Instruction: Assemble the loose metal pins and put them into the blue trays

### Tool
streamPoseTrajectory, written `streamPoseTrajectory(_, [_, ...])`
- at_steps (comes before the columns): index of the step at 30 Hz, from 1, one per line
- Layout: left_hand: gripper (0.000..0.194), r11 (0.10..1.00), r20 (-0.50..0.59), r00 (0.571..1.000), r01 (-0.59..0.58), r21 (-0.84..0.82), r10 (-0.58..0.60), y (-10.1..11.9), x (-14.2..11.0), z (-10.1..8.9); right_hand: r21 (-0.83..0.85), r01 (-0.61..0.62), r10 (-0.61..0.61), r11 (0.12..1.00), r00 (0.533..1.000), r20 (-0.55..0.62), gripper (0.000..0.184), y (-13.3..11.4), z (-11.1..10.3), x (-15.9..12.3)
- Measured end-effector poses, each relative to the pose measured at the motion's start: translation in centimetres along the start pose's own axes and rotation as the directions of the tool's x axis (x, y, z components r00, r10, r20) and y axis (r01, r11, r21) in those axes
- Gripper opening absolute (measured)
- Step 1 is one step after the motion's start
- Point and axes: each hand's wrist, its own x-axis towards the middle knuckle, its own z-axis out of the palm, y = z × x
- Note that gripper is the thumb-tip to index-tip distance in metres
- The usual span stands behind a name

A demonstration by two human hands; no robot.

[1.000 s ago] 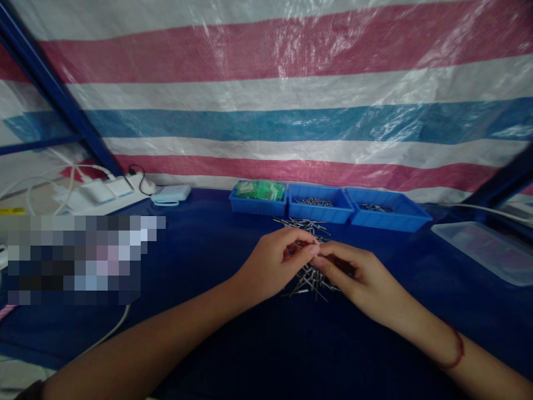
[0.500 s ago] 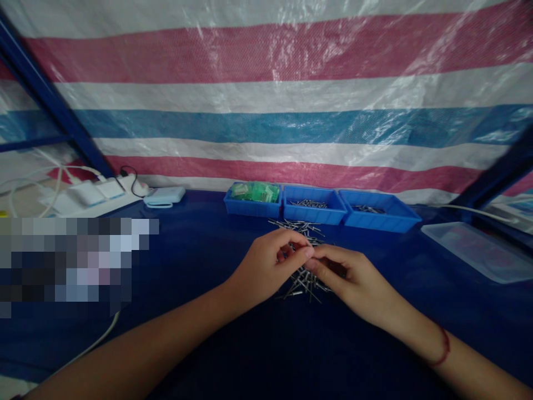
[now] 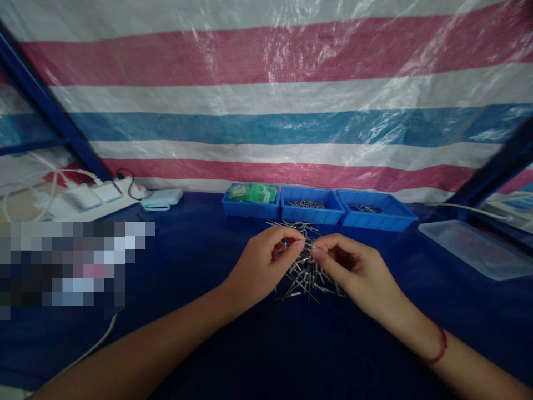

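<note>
Above a loose pile of blind rivets [image 3: 306, 279], my left hand [image 3: 266, 261] pinches thumb against forefinger. Facing it from the right, my right hand [image 3: 360, 272] is closed in a similar pinch. A thin metal blind rivet [image 3: 308, 243] spans the small gap between the fingertips, seemingly held at both ends. The fingers hide part of the pile. Behind the pile, the middle blue bin [image 3: 313, 214] and the right blue bin [image 3: 377, 218] contain more rivets. Green plastic packaging [image 3: 254, 193] with pale pieces fills the left blue bin [image 3: 250, 209].
A power strip [image 3: 100, 201] with plugs and cables lies at the back left, beside a pale blue box-like object [image 3: 161, 199]. A translucent plastic lid [image 3: 470, 250] rests at right. The striped sheet [image 3: 266, 100] hangs behind the dark blue table [image 3: 266, 355]. A blurred-out patch covers the left.
My fingertips have moved slightly apart, so a rivet now shows between them. My right hand has shifted a little right and more of the pile is visible.
</note>
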Motion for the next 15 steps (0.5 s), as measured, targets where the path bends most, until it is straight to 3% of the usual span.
streamPoseTrajectory(4, [0.010,0.997,0.039,0.998,-0.049,0.064,0.046,-0.1,0.2,0.0,-0.110,0.137,-0.151,0.984,0.980,-0.126,0.013,-0.5,-0.3,-0.2])
streamPoseTrajectory(7, [0.013,0.992,0.097,0.993,-0.082,0.094,0.073,-0.1,0.2,0.0,-0.228,0.236,-0.259,0.944,0.963,-0.075,0.008,-1.3,-0.5,-0.5])
streamPoseTrajectory(10, [0.016,0.987,0.117,0.989,-0.102,0.128,0.087,-0.1,0.1,-0.2,-0.345,0.298,-0.327,0.890,0.945,-0.026,0.019,-1.3,-1.3,-0.1])
streamPoseTrajectory(12, [0.022,0.982,0.111,0.990,-0.104,0.155,0.087,-0.3,0.1,-0.4,-0.437,0.257,-0.343,0.862,0.931,-0.128,0.021,-0.7,-2.5,0.9])
streamPoseTrajectory(15, [0.035,0.967,0.123,0.989,-0.105,0.233,0.078,-0.8,0.3,-0.9,-0.536,-0.021,-0.269,0.844,0.847,-0.458,0.025,1.1,-5.4,3.0])
